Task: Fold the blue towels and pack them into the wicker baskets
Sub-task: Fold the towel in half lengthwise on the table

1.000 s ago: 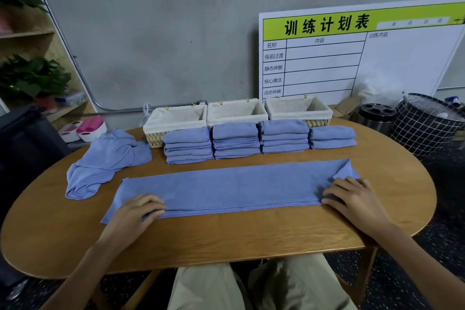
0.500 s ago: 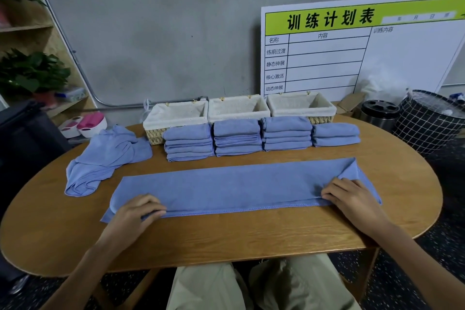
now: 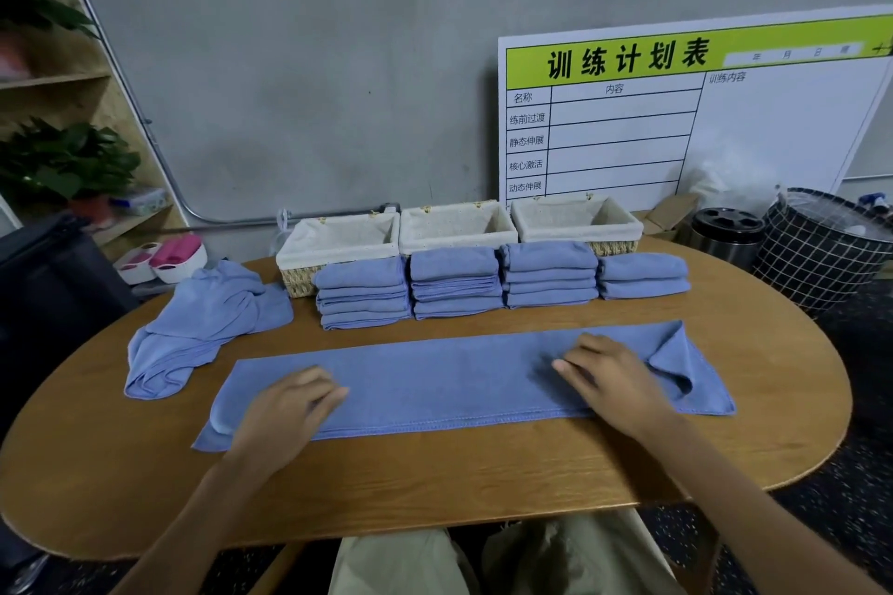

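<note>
Now we have both hands flat, fingers straight, holding nothing: left hand (image 3: 285, 406) and right hand (image 3: 613, 377) press the long blue towel (image 3: 435, 377) under them on the surface (image 3: 435, 473). We should smooth outward, flattening the rumpled corner just beyond our right hand, before folding; wicker baskets (image 3: 456, 227) wait farther ahead.

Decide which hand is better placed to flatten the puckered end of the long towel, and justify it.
Probably the right hand: it lies flat on the long towel beside the puckered right end. The left hand lies near the opposite end.
</note>
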Tool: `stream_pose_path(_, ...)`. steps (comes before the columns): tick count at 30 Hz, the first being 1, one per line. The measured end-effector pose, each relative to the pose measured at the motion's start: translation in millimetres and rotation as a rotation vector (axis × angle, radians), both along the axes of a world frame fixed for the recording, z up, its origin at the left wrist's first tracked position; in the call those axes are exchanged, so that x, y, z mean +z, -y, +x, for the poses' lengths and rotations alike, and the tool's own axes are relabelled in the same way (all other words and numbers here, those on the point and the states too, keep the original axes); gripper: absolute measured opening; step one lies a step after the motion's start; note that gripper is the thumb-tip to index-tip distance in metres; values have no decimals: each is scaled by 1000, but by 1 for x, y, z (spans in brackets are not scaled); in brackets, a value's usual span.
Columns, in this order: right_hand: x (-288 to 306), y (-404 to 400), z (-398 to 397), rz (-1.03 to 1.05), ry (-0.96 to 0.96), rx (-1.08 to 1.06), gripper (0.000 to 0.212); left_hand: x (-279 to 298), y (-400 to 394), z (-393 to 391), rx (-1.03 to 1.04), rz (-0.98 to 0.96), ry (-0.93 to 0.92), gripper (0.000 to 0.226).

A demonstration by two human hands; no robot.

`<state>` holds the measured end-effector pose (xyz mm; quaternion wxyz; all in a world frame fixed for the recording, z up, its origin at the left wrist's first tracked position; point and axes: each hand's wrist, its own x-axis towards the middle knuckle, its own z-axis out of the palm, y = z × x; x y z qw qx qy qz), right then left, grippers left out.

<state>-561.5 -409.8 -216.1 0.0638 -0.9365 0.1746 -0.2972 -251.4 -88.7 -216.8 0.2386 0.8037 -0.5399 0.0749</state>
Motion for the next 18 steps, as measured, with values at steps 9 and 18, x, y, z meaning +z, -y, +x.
stream_pose_path(9, -14, -66, 94, 259, -506, -31, 106, -18, 25, 0, 396, 521, -63, 74)
stream_pose_path(18, -19, -65, 96, 208, -530, -64, 117, -25, -40, 35, 521, 447, -91, 73)
